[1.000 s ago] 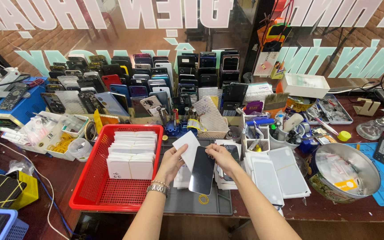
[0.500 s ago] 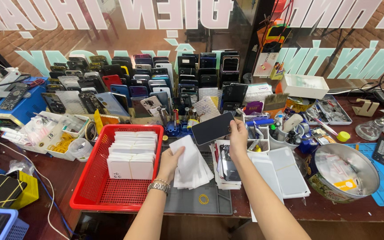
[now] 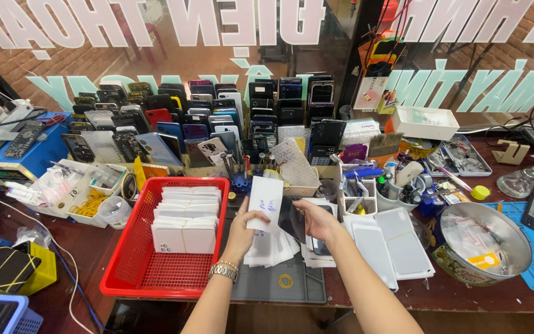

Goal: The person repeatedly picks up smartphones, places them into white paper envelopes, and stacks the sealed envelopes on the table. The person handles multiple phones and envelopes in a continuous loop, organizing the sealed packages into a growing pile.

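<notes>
Two hands: left hand point(image 3: 242, 230) holding one white envelope point(image 3: 265, 198), right hand point(image 3: 316, 221) holding one dark phone point(image 3: 292, 220). One red basket point(image 3: 132, 260) with stacked white boxes, too many to count exactly. One metal bowl point(image 3: 507, 230). One yellow cap point(image 3: 480, 192). One blue device point(image 3: 29, 158). Several dozen phones point(image 3: 217, 117) standing in rows at the back of the table point(image 3: 458, 291); exact number cannot be told.

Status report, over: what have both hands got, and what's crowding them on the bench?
Left hand holds a white envelope. Right hand grips a dark phone. Red basket at left, white sleeves pile underneath.
</notes>
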